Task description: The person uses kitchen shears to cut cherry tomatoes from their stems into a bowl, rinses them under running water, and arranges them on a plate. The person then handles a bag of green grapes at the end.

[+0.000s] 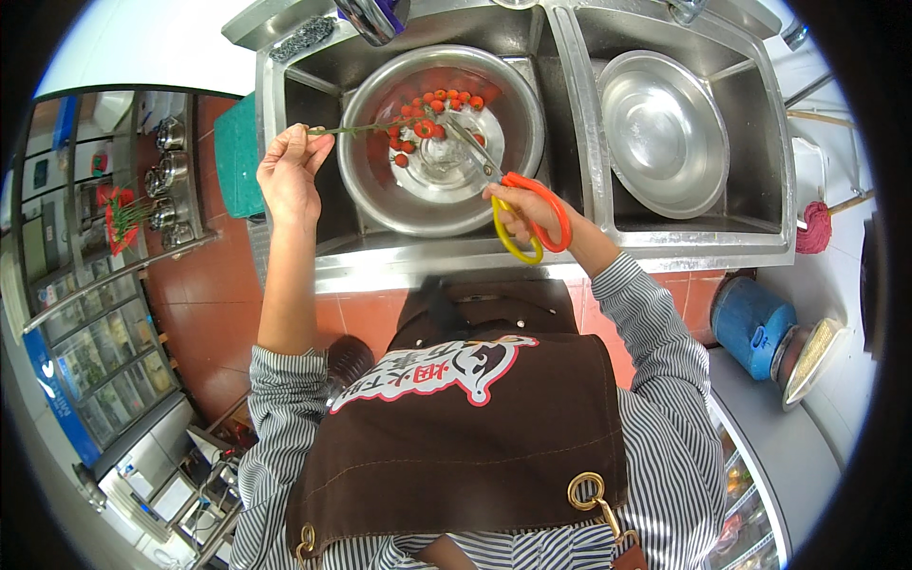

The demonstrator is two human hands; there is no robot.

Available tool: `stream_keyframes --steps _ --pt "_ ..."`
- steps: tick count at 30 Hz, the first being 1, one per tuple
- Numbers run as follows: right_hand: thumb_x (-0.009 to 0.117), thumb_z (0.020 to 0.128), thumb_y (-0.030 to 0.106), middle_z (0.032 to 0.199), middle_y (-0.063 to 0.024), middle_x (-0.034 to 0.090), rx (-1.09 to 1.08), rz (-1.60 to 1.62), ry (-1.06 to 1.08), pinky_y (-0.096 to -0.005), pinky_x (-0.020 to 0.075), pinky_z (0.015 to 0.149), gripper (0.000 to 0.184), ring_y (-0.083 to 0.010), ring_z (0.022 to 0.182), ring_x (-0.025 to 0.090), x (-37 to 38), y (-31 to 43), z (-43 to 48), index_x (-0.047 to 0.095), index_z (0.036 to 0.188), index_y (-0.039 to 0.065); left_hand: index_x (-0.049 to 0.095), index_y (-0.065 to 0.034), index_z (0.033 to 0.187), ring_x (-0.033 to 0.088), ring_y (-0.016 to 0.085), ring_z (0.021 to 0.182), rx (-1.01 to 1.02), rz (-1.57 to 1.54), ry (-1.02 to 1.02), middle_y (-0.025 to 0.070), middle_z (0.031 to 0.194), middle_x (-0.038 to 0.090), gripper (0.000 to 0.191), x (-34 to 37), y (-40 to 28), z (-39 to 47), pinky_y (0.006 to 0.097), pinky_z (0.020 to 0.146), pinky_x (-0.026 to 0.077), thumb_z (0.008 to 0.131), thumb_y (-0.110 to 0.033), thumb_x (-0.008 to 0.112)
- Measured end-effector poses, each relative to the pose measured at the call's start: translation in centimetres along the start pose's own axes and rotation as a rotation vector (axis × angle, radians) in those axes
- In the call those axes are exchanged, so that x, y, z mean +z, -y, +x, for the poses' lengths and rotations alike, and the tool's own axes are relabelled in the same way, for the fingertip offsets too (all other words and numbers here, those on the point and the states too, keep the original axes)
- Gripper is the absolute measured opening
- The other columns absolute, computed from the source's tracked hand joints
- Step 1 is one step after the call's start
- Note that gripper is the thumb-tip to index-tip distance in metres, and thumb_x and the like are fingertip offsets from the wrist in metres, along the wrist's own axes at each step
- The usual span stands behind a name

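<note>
My left hand (293, 167) pinches the end of a green tomato stem (353, 130) at the left rim of a large steel basin (527, 182). The stem reaches over the basin to several cherry tomatoes (424, 129); which of them still hang on it is hard to tell. In my right hand (527, 208) is a pair of scissors (550, 214) with one red and one yellow handle loop. Their blades point up and left over the basin, close to the tomatoes. More red tomatoes lie inside the basin, which stands in the left sink bowl.
An oval steel basin (666, 135) rests in the right sink bowl (748, 171). A faucet (370, 18) overhangs the left bowl's back edge, beside a dark scrubbing pad (303, 38). A green bin (239, 157) stands left of the sink, and a blue barrel (754, 324) at the right.
</note>
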State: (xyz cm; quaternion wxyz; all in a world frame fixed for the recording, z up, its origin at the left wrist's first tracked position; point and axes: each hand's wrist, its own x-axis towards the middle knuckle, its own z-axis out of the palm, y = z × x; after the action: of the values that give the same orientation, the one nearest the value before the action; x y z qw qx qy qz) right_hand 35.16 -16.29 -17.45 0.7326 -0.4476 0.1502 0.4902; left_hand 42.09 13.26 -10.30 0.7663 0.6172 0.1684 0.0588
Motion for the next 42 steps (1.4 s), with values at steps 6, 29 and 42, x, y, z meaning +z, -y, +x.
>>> stream_keyframes --steps 6,29,42 --pt "0.04 0.093 0.04 0.068 0.0003 0.036 -0.018 0.337 0.266 -0.0194 0.0282 0.046 0.034 -0.0073 0.054 0.032 2.2 -0.3 -0.4 0.047 0.107 0.01 0.055 0.0024 0.09 0.064 0.022 0.075 -0.04 -0.074 -0.063 0.0158 0.085 0.063 0.01 0.1 0.4 -0.6 0.0331 0.074 0.055 0.089 -0.007 0.051" --pt "0.044 0.092 0.037 0.068 -0.0001 0.037 0.043 0.855 0.331 -0.017 0.0295 0.042 0.031 -0.0058 0.053 0.032 4.2 0.4 2.0 0.048 0.099 0.007 0.056 0.0023 0.091 0.064 0.019 0.075 0.058 -0.017 -0.035 0.0139 0.084 0.064 0.011 2.1 2.6 -4.7 0.0299 0.075 0.054 0.089 -0.008 0.052" --pt "0.048 0.091 0.03 0.064 -0.0003 0.037 0.118 0.936 0.201 -0.0174 0.0289 0.037 0.025 -0.0057 0.045 0.032 1.7 -1.4 4.2 0.051 0.097 0.006 0.056 0.0023 0.092 0.063 0.02 0.078 0.069 -0.132 -0.198 0.0128 0.086 0.063 0.011 0.0 5.5 -5.2 0.0311 0.077 0.053 0.088 -0.008 0.054"
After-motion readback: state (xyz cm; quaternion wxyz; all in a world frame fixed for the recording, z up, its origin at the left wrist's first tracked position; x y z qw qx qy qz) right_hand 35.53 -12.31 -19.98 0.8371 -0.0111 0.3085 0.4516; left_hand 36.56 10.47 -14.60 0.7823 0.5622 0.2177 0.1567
